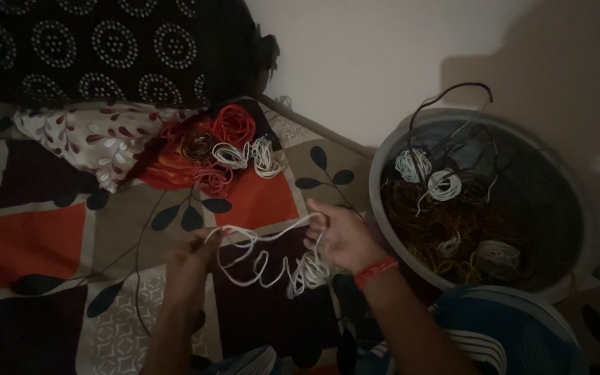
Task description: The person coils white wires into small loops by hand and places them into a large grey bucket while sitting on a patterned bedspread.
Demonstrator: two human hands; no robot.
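A loose white wire [265,258] runs in loops between both hands above a patterned bedsheet. My left hand [192,262] pinches its left end. My right hand [345,235], with a red thread band on the wrist, grips the other end, and a small tangle of the same wire hangs below the palm. The scene is dim.
A large grey round tub [557,149] at the right holds white wire coils, brownish wires and a black cable [446,94] arching over its rim. Red, white and dark wire coils [227,149] lie on the bedsheet [36,236] near a floral cushion [98,139] and a dark dotted pillow [105,48].
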